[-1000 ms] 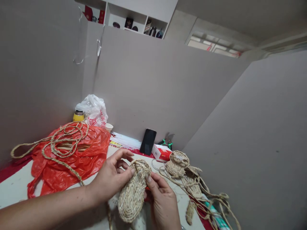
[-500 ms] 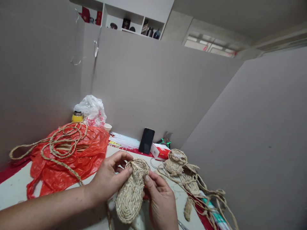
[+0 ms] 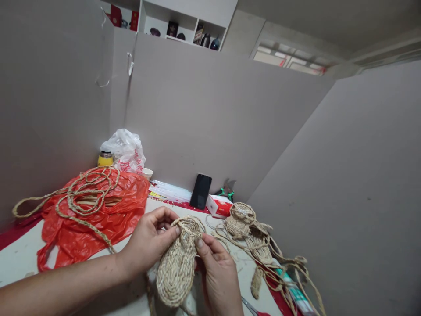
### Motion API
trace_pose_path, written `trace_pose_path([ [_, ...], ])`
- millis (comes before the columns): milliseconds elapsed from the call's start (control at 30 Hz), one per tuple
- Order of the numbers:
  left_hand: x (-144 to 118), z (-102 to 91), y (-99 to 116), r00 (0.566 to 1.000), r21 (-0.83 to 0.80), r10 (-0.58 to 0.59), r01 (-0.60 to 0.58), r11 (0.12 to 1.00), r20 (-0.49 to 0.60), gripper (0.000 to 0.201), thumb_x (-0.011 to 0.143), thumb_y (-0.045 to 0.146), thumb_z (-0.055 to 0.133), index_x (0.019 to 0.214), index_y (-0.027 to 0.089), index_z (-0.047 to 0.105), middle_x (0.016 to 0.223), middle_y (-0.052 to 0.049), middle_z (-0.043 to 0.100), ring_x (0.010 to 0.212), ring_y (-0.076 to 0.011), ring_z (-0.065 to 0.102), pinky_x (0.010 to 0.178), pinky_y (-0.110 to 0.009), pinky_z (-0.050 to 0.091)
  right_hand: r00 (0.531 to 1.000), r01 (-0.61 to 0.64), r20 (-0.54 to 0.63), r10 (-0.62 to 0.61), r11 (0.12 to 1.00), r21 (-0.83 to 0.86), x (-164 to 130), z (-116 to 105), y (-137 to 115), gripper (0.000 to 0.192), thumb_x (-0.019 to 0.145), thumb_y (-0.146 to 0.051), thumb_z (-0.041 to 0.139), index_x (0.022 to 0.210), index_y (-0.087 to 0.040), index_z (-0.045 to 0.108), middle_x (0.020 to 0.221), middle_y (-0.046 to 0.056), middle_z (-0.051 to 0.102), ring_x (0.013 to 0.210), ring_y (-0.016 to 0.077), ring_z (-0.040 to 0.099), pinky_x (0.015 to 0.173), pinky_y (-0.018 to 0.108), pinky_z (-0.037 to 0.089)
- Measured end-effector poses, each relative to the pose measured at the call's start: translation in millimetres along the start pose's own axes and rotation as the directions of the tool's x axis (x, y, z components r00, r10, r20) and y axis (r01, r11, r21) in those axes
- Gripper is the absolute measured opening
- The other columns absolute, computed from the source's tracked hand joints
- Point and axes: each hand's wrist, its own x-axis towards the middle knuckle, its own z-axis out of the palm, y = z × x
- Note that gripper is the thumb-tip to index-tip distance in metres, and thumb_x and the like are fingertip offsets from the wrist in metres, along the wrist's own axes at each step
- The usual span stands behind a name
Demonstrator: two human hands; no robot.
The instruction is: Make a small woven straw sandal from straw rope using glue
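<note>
- Left hand (image 3: pixel 149 241) and right hand (image 3: pixel 217 274) both pinch a woven straw sole (image 3: pixel 177 263), held over the table (image 3: pixel 19 263).
- White bag (image 3: pixel 126 151) bears red print, unreadable.
- Red box (image 3: pixel 219 206) props a phone (image 3: pixel 201 191); its lettering is illegible.

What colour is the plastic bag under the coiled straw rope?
Red-orange; the plastic bag shows best in the head view, with the straw rope coiled on top.
</note>
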Motion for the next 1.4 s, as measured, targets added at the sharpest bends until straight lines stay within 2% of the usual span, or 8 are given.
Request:
trace_pose_path([
  [233, 5, -0.9, -6, 0.993, -0.086, -0.119, 0.116, 0.99, -0.023, 0.019, 0.067, 0.025, 0.067, 0.075, 0.015, 0.053, 0.067, 0.003, 0.055, 0.061, -0.0092, 0.051, 0.059, -0.023, 0.039, 1.0, -0.019, -0.011, 0.019, 0.999, 0.039, 1, 1, 2, 0.028, 0.064, -0.033, 0.081, 0.084, -0.018, 0.069, 0.072, 0.001, 0.071, 0.059, 0.0142, 0.061, 0.056, 0.023, 0.047],
  [433, 6, -3.2, -10, 0.991, -0.089, -0.129, 0.132, 0.987, 0.033, 0.023, 0.069, 0.029, 0.068, 0.077, 0.016, 0.05, 0.066, 0.004, 0.053, 0.059, -0.0085, 0.049, 0.057, -0.022, 0.038, 0.999, 0.005, -0.032, -0.005, 1.0, 0.001, 2, -1, 2, 0.03, 0.064, -0.035, 0.08, 0.085, -0.018, 0.068, 0.07, 0.0, 0.07, 0.054, 0.0123, 0.059, 0.054, 0.023, 0.047],
  [567, 6, -4.8, -6, 0.998, -0.048, -0.062, 0.062, 0.997, 0.005, 0.034, 0.068, 0.025, 0.07, 0.096, 0.019, 0.053, 0.089, 0.0, 0.056, 0.066, -0.0087, 0.051, 0.059, -0.022, 0.042, 0.999, 0.015, -0.041, -0.015, 1.0, -0.008, 3, -2, 2, 0.031, 0.066, -0.035, 0.079, 0.088, -0.017, 0.066, 0.07, 0.0, 0.069, 0.049, 0.0115, 0.057, 0.049, 0.022, 0.044],
  [633, 7, -5.7, -3, 0.999, -0.025, -0.033, 0.032, 0.999, -0.01, 0.034, 0.067, 0.025, 0.07, 0.097, 0.019, 0.053, 0.094, -0.001, 0.054, 0.071, -0.0099, 0.051, 0.061, -0.022, 0.043, 0.999, 0.013, -0.042, -0.013, 1.0, 0.004, 4, -1, 2, 0.03, 0.066, -0.034, 0.079, 0.087, -0.017, 0.066, 0.068, 0.0, 0.069, 0.048, 0.0108, 0.056, 0.046, 0.021, 0.043],
  [833, 10, -7.3, -1, 1.0, -0.02, -0.007, 0.006, 1.0, -0.026, 0.018, 0.068, 0.024, 0.067, 0.081, 0.015, 0.058, 0.075, 0.001, 0.054, 0.069, -0.0111, 0.05, 0.065, -0.024, 0.042, 0.999, -0.019, -0.044, 0.019, 1.0, -0.004, 4, 2, 2, 0.032, 0.062, -0.034, 0.082, 0.083, -0.015, 0.067, 0.065, -0.001, 0.066, 0.045, 0.0079, 0.05, 0.042, 0.017, 0.039],
  [1000, 13, -9.8, -3, 1.0, -0.049, -0.003, 0.004, 0.999, 0.017, 0.018, 0.069, 0.022, 0.066, 0.084, 0.015, 0.061, 0.072, 0.002, 0.055, 0.068, -0.0109, 0.05, 0.064, -0.024, 0.04, 0.998, -0.038, -0.046, 0.038, 0.999, -0.004, 4, 2, 3, 0.033, 0.062, -0.034, 0.082, 0.083, -0.015, 0.066, 0.068, 0.0, 0.067, 0.048, 0.0085, 0.053, 0.043, 0.017, 0.04],
  [1233, 14, -8.9, -7, 0.985, -0.137, -0.159, 0.167, 0.976, 0.066, 0.027, 0.065, 0.03, 0.073, 0.084, 0.013, 0.061, 0.071, 0.001, 0.06, 0.064, -0.0105, 0.053, 0.061, -0.024, 0.041, 0.996, -0.083, 0.025, 0.081, 0.993, 0.084, 4, 2, 5, 0.028, 0.067, -0.032, 0.079, 0.084, -0.015, 0.065, 0.069, 0.001, 0.068, 0.05, 0.0109, 0.056, 0.045, 0.02, 0.044],
  [1400, 12, -4.9, -17, 0.978, -0.228, -0.188, 0.204, 0.952, 0.091, 0.037, 0.065, 0.036, 0.075, 0.094, 0.015, 0.063, 0.074, 0.0, 0.065, 0.066, -0.0112, 0.057, 0.063, -0.024, 0.042, 0.993, -0.118, 0.03, 0.115, 0.986, 0.118, 1, 3, 8, 0.024, 0.068, -0.03, 0.078, 0.083, -0.016, 0.066, 0.071, 0.0, 0.068, 0.051, 0.0096, 0.055, 0.044, 0.018, 0.042],
])
